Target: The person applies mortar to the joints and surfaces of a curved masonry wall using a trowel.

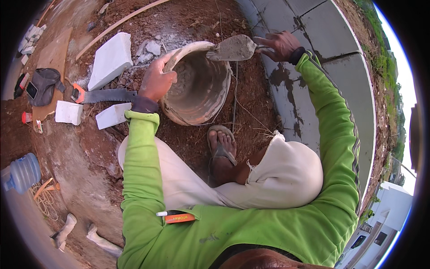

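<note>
The left hand point(156, 80) clamps the left rim of a round mortar-crusted bucket point(219, 85), the right hand point(283, 45) has fingers closed round a mortar-coated trowel point(234, 48) above its far right rim, and the grey block wall point(342, 80) at right stands, its smeared joints point(293, 101) looking unfinished from here.

My feed shows bare reddish-brown ground point(257, 87) carrying everything. On it I can make out a round bucket point(217, 92) with a sandalled foot point(221, 145) near it, grey rubble point(152, 48), and a large white block point(109, 62). A handsaw point(107, 95) lies between that and two smaller white blocks point(68, 112). Farther left I see a flat board point(57, 53) bearing a dark bag point(46, 89), then a blue jug point(24, 172) beside coiled rope point(43, 201).
</note>
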The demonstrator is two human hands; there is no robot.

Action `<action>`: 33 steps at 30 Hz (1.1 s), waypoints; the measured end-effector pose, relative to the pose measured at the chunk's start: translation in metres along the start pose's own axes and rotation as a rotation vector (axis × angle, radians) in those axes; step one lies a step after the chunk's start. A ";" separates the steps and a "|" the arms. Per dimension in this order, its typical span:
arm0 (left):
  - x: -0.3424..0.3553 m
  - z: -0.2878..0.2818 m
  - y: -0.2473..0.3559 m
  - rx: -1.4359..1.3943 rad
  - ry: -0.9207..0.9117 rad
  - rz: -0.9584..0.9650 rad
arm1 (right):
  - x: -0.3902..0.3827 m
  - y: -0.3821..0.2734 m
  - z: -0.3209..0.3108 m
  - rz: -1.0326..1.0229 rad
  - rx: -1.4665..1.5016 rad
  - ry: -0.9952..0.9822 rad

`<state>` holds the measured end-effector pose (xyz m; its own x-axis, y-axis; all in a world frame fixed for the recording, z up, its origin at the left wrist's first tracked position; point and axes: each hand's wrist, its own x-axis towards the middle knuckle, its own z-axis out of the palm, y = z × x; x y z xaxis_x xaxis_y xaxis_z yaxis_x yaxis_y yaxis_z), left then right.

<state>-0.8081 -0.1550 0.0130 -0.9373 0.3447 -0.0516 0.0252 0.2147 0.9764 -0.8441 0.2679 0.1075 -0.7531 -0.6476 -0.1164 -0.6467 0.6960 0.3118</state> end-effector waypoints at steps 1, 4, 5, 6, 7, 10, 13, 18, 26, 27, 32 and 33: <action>0.000 -0.001 -0.002 -0.027 -0.005 -0.017 | 0.011 0.002 -0.013 -0.055 -0.030 0.080; 0.001 -0.001 -0.002 -0.065 0.013 -0.010 | 0.018 -0.003 -0.021 -0.136 -0.047 0.232; 0.000 -0.002 -0.002 -0.070 0.026 0.001 | 0.018 -0.007 -0.022 -0.151 -0.039 0.270; -0.001 -0.002 -0.003 -0.073 0.037 0.011 | 0.013 -0.012 -0.020 -0.129 0.024 0.197; -0.002 -0.003 -0.005 -0.076 0.048 0.022 | 0.003 -0.019 -0.012 -0.107 0.085 0.124; 0.000 -0.005 -0.009 -0.164 0.027 0.015 | -0.036 -0.030 0.024 0.032 0.279 -0.079; -0.003 -0.007 -0.001 -0.243 -0.012 -0.029 | -0.066 -0.035 0.072 0.055 0.438 -0.002; -0.003 -0.029 -0.014 -0.307 -0.159 -0.052 | -0.047 -0.021 0.079 -0.048 0.438 -0.060; 0.001 -0.039 -0.017 -0.349 -0.153 -0.053 | 0.018 0.010 0.033 -0.220 0.207 0.066; 0.000 -0.038 -0.015 -0.334 -0.167 -0.060 | 0.023 0.005 0.027 -0.175 0.178 0.078; 0.001 -0.026 -0.006 -0.239 -0.122 -0.022 | 0.008 -0.026 -0.001 -0.076 0.171 0.221; -0.001 -0.026 -0.009 -0.255 -0.100 -0.031 | -0.003 -0.036 -0.006 -0.050 0.176 0.152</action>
<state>-0.8159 -0.1808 0.0100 -0.8970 0.4328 -0.0901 -0.1029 -0.0062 0.9947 -0.8178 0.2430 0.1023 -0.7010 -0.7129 0.0199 -0.7042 0.6964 0.1381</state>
